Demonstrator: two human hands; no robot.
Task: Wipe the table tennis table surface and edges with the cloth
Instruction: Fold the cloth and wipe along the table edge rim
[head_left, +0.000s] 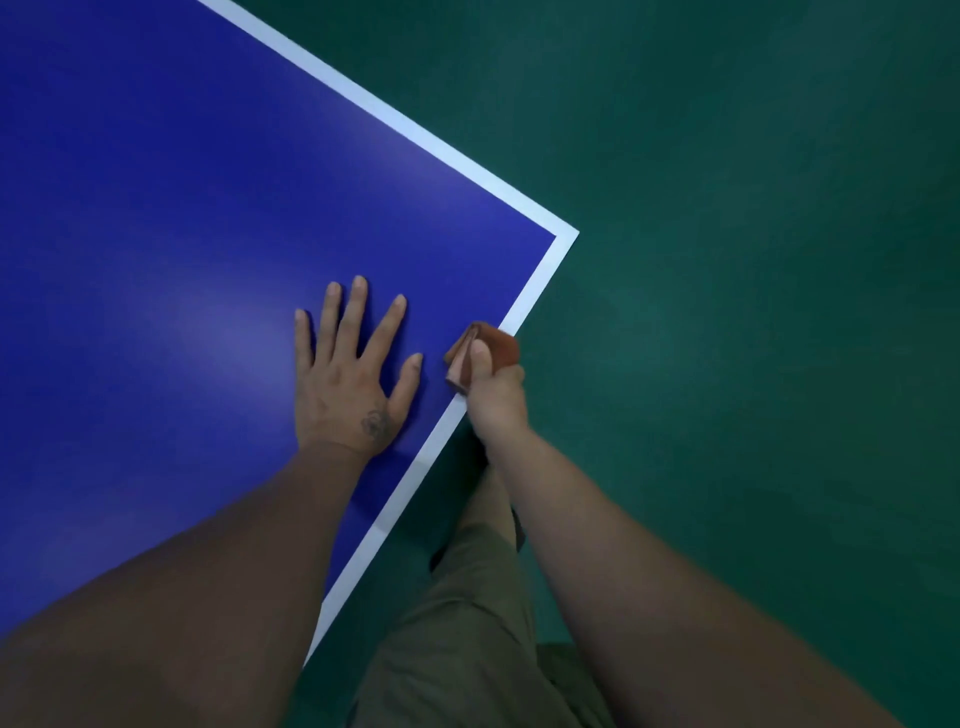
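The blue table tennis table (182, 208) fills the left of the view, with a white border line and a corner at the right. My left hand (350, 371) lies flat on the blue surface with fingers spread, close to the near edge. My right hand (493, 387) grips a folded brown cloth (478, 353) wrapped over the table's white edge, with the thumb on top and the fingers hidden under the rim.
A green floor (727, 260) surrounds the table on the right and beyond. My legs in olive trousers (467, 623) stand beside the near edge. The table corner (571, 234) lies a little beyond the cloth.
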